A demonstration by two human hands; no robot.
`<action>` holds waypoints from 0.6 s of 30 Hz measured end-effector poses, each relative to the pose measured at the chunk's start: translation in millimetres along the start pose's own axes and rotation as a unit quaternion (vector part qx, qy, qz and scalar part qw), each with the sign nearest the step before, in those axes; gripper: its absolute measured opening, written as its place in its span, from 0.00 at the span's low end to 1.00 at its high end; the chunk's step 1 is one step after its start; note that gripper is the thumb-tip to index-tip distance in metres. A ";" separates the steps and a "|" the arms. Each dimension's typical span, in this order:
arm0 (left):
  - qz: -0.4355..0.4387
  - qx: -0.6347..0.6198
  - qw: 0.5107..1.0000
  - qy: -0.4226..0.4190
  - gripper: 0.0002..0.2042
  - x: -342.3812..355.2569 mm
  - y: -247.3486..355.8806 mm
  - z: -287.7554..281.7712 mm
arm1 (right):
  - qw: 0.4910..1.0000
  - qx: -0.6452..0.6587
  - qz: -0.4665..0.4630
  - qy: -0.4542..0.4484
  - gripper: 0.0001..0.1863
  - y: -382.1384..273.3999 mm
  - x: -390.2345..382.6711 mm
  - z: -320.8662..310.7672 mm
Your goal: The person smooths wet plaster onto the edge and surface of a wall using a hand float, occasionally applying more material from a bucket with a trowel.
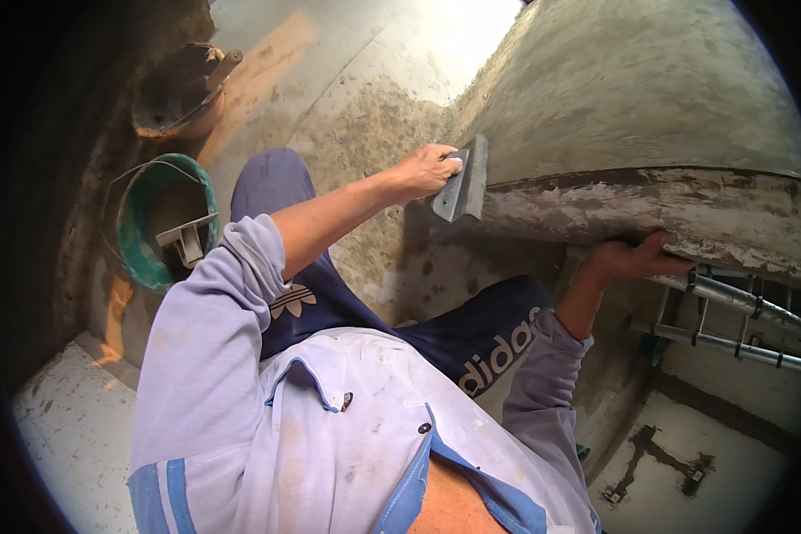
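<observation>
My left hand (pixel 425 175) is closed on a flat metal trowel (pixel 459 182), held at the near left end of a long plaster-streaked board or ledge (pixel 568 206). My right hand (pixel 634 258) grips the lower edge of that board further right, its fingertips partly hidden beneath it. Above the board rises a curved, grey plastered surface (pixel 632 93). My legs are bent below, with blue trousers around the work.
At the left stand a green bucket (pixel 135 249) holding a tool (pixel 185 236) and a dark bucket (pixel 173 93) with a handle sticking out. Metal pipes (pixel 730 303) run under the ledge at right. The floor (pixel 356 107) is stained concrete, with a pale block (pixel 67 418) at lower left.
</observation>
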State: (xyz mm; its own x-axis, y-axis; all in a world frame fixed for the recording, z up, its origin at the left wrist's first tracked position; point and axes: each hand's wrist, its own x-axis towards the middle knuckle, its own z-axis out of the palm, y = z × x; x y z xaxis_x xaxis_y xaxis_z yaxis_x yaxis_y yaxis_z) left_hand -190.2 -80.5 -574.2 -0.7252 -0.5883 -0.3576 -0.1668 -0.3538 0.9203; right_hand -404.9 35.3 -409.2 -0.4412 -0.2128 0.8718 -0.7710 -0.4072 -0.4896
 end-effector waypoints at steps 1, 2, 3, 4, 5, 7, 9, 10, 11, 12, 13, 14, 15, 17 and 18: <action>0.026 0.011 1.000 0.008 0.17 -3.7 11.0 1.6 | 1.000 0.002 -0.001 -0.001 0.46 0.2 -0.4 -0.3; 0.052 0.022 0.998 0.016 0.14 -6.2 22.8 4.7 | 1.000 0.003 -0.001 -0.003 0.46 0.1 -1.0 0.0; 0.078 0.034 0.996 0.024 0.14 -8.9 37.5 6.8 | 1.000 0.002 -0.004 -0.006 0.46 -0.8 -0.9 1.2; 0.098 0.012 0.995 0.001 0.14 -10.5 53.1 8.0 | 1.000 0.001 -0.006 -0.011 0.46 -2.3 0.1 2.7; 0.121 -0.007 0.993 0.000 0.14 -18.2 75.2 7.3 | 1.000 -0.001 -0.008 -0.016 0.47 -2.5 0.0 3.3; 0.173 -0.120 0.977 -0.041 0.22 -49.8 135.5 1.5 | 0.999 -0.031 -0.002 -0.012 0.46 1.1 -2.4 -4.8; 0.244 -0.093 0.965 -0.012 0.20 -75.2 169.6 -20.6 | 0.999 -0.036 0.000 -0.008 0.45 1.9 -4.3 -8.5; 0.247 -0.067 0.967 -0.005 0.21 -75.0 163.7 -34.9 | 1.000 -0.022 0.001 -0.009 0.45 0.4 -4.1 -5.0; 0.249 -0.041 0.968 0.001 0.21 -68.9 155.1 -51.1 | 1.000 -0.008 0.001 -0.009 0.44 -0.5 -4.5 -2.2; 0.200 -0.028 0.979 -0.003 0.22 -56.9 130.6 -64.6 | 0.999 -0.039 -0.017 -0.012 0.44 2.5 -4.9 -2.3; 0.152 -0.016 0.988 -0.002 0.23 -46.1 99.8 -72.0 | 0.997 -0.065 -0.035 -0.017 0.44 10.1 -3.5 -4.6; 0.119 -0.007 0.992 0.037 0.24 -47.1 76.2 -67.5 | 0.994 -0.093 -0.051 -0.019 0.44 17.2 -1.9 -8.0; 0.085 0.005 0.993 0.081 0.25 -56.4 55.5 -62.5 | 0.997 -0.078 -0.008 0.006 0.45 18.3 -2.7 -8.5; 0.072 -0.069 0.993 0.068 0.25 -74.9 33.5 -63.4 | 0.993 -0.119 0.017 -0.014 0.45 17.3 -8.1 -15.3; 0.087 -0.084 0.989 0.085 0.26 -96.5 40.2 -79.1 | 0.994 -0.103 0.017 -0.010 0.45 18.0 -8.7 -16.2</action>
State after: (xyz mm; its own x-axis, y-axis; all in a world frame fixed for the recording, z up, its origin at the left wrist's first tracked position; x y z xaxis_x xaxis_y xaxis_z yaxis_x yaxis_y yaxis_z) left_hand -74.1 -95.4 -515.3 -0.6080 -0.7599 -0.2300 0.0752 -0.3435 0.9361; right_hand -422.4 44.2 -425.8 -0.4614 -0.2422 0.8535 -0.8341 -0.2092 -0.5104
